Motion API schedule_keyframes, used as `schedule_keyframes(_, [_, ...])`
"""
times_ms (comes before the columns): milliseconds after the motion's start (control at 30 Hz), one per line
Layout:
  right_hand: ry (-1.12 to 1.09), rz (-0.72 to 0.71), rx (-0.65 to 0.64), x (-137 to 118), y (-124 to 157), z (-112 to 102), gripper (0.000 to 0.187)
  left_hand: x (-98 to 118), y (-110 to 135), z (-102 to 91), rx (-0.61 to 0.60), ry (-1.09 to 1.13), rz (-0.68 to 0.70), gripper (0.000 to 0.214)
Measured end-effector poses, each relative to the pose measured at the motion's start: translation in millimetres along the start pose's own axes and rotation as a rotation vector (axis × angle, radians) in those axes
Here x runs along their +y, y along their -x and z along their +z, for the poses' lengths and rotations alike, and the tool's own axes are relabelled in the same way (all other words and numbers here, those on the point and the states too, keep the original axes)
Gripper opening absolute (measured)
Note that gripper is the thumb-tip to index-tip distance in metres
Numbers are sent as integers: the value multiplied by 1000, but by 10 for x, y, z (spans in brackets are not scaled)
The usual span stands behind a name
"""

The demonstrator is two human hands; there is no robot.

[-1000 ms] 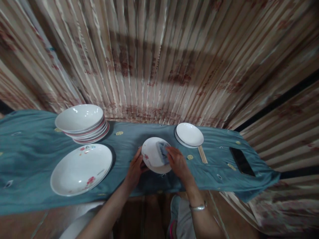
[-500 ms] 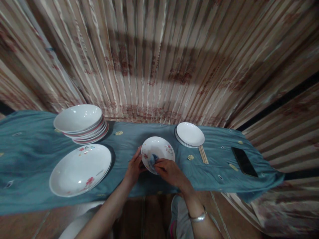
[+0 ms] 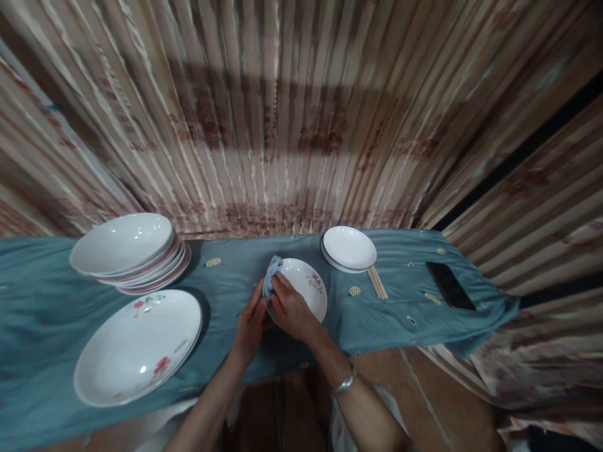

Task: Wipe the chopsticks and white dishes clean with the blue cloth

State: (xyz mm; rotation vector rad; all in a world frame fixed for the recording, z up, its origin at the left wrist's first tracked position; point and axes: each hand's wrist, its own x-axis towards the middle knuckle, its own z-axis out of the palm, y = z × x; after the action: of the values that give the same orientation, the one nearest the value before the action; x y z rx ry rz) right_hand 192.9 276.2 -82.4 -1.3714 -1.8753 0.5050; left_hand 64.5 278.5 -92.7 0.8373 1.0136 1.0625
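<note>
A small white bowl (image 3: 307, 285) with red flower marks is held just above the blue tablecloth (image 3: 235, 270) in the middle. My left hand (image 3: 250, 323) grips its near left rim from below. My right hand (image 3: 289, 307) lies over the bowl's left side, fingers closed on a small blue cloth (image 3: 271, 276) pressed against the rim. A silver bangle (image 3: 343, 383) circles my right wrist.
A large white dish (image 3: 139, 342) with flowers sits at the front left. Behind it stands a stack of white bowls (image 3: 127, 251). A stack of small plates (image 3: 348, 249) is at the back right, with chopsticks (image 3: 377, 282) beside it and a black phone (image 3: 450, 285) further right. A striped curtain hangs behind.
My right hand has wiped the cloth from the bowl's right side, across its near edge, to its left rim. The left hand has kept its hold. The view has shifted slightly.
</note>
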Motion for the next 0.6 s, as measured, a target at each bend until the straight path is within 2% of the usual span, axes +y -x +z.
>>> schedule_keyframes(167, [184,-52,-3,127,-146,-39,52,24,9,9,30,6,-18,67])
schedule_keyframes(300, [348,-32,8,261,-178,-90,56,28,11,11,37,43,-38,71])
schedule_keyframes(467, [533,105,-28,356,-124,-272,40,-41,-21,-26,43,53,-45,76])
schedule_keyframes(600, [590,134,-92,389,-24,-420,33,-114,-53,-68,40,66,-35,76])
